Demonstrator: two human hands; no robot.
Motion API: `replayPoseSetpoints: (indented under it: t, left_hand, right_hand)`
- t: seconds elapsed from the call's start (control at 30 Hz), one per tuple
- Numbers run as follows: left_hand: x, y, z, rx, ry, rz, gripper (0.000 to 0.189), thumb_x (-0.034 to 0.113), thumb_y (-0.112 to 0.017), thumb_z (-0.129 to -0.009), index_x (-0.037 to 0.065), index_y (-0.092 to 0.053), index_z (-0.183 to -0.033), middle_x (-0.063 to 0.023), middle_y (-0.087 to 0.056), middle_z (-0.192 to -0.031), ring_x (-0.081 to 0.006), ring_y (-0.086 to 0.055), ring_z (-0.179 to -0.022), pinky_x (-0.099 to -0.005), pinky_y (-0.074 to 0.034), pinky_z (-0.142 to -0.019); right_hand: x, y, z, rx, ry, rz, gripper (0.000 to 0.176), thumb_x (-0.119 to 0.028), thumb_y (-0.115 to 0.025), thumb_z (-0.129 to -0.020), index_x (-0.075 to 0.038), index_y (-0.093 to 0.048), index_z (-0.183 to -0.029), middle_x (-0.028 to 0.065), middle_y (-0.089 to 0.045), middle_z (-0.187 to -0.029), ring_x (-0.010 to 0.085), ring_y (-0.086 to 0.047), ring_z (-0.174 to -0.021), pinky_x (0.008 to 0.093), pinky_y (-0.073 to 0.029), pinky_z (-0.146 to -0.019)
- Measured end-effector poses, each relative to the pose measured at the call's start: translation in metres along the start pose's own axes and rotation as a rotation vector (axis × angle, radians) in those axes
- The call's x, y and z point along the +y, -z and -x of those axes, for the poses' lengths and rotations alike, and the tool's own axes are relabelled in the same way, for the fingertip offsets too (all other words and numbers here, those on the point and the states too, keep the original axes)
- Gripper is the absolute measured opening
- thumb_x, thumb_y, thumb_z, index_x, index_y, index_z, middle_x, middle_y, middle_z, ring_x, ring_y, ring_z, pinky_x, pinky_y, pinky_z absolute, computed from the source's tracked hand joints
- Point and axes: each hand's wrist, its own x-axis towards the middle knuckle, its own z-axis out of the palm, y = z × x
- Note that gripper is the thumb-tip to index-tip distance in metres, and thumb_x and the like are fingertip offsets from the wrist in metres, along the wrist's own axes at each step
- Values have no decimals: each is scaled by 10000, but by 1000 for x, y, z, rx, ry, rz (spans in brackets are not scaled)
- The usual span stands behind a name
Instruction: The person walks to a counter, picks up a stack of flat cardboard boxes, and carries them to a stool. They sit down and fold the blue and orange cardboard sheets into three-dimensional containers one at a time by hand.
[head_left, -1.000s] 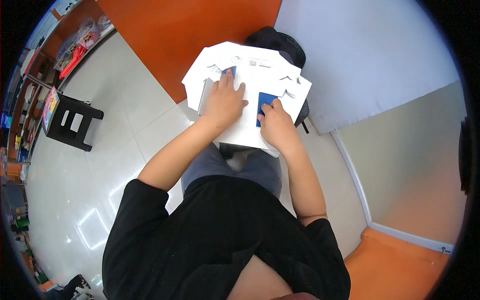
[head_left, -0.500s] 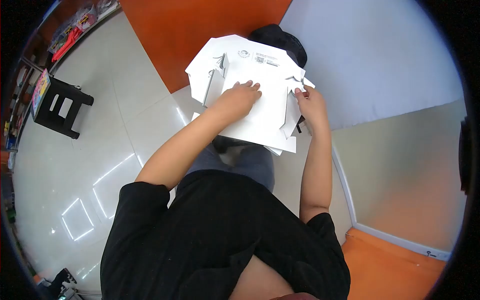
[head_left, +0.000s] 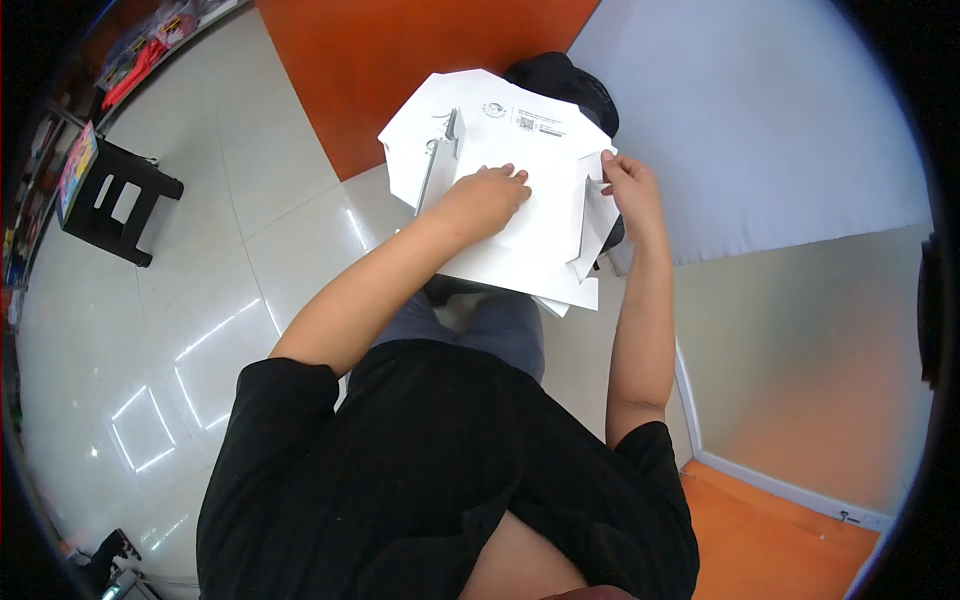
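A white die-cut cardboard box blank (head_left: 545, 220) lies across my lap area, with a printed logo and QR code near its far edge. My left hand (head_left: 487, 203) rests on its middle, palm down with fingers stretched out. At the right edge, my right hand (head_left: 634, 192) pinches a cardboard flap (head_left: 597, 168) between thumb and fingers. A folded side flap (head_left: 437, 170) stands up on the left, and the right side panel is also partly raised. More white card edges (head_left: 552, 306) show beneath the near side.
Behind the cardboard is a black item (head_left: 565, 80), against an orange panel (head_left: 430, 40). A pale wall (head_left: 740, 120) rises close on the right. A black stool (head_left: 120, 195) stands at left on the shiny tiled floor (head_left: 240, 230), near shelves with goods.
My right hand has moved slightly up along the right edge, and the flap's notched piece there has shifted. My left hand keeps its place on the cardboard. The view has shifted slightly.
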Motion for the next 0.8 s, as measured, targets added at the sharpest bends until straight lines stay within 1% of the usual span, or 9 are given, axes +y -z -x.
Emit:
replayPoseSetpoints:
  t: [0.13,0.3,0.4,0.43,0.53,0.6,0.67,0.73,0.8]
  left_hand:
    - [2,1,-2,-22,16,-31,298,106,-578,-910,91,-659,-1196,-85,-557,-1401,-309,-497,-1314,-417,-457,-1044]
    - [1,5,-2,-52,36,23,294,110,-581,-910,96,-663,-1192,-78,-567,-1390,-293,-498,-1318,-414,-463,-1034]
    - [0,4,1,-48,52,79,302,109,-579,-912,97,-663,-1202,-72,-569,-1388,-280,-495,-1322,-411,-458,-1040]
    - [1,6,3,-32,44,81,306,107,-579,-912,96,-662,-1207,-70,-567,-1391,-276,-492,-1325,-409,-456,-1043]
    - [2,7,2,-23,49,96,313,105,-576,-915,93,-660,-1216,-67,-560,-1400,-272,-485,-1332,-407,-450,-1052]
    - [0,5,1,-9,36,105,300,102,-567,-917,81,-658,-1202,-83,-560,-1396,-288,-499,-1313,-413,-453,-1045]
    - [-4,-2,1,27,-6,104,273,96,-552,-918,60,-655,-1168,-118,-567,-1381,-320,-532,-1273,-425,-461,-1027]
    - [-3,-4,-3,-6,59,70,296,103,-566,-917,79,-658,-1197,-87,-561,-1394,-292,-502,-1309,-415,-460,-1038]
    - [-1,-5,-5,-43,90,38,308,105,-574,-915,89,-661,-1210,-72,-559,-1399,-279,-490,-1325,-410,-461,-1042]
  right_hand:
    - [-20,-13,-3,-169,60,220,452,-402,-603,-952,31,-718,-892,113,-674,-799,171,-597,-769,328,-481,-731]
    - [-35,-42,-14,-299,96,557,644,-543,-452,-968,32,-733,-890,238,-692,-846,366,-666,-818,417,-505,-808]
    - [-57,-40,-14,-437,84,675,598,-513,-467,-975,22,-731,-948,234,-698,-878,343,-676,-835,406,-508,-812]
    - [-62,-35,-1,-398,97,503,536,-464,-499,-979,27,-707,-1034,229,-704,-932,325,-681,-868,388,-511,-818]
    - [-9,-11,4,45,347,201,476,-406,-543,-978,35,-678,-1095,206,-710,-965,300,-683,-874,379,-516,-811]
    - [3,13,51,254,178,259,452,-382,-589,-963,44,-676,-1087,194,-713,-960,280,-683,-893,379,-516,-814]
    - [30,27,101,226,-76,334,473,-401,-644,-930,53,-679,-1061,158,-710,-912,222,-670,-828,356,-515,-749]
    - [38,23,147,78,-279,316,475,-394,-714,-885,62,-686,-1013,112,-692,-859,153,-623,-739,305,-490,-668]
    - [48,6,174,65,-267,214,428,-338,-761,-853,58,-673,-992,77,-670,-819,121,-583,-692,281,-464,-624]
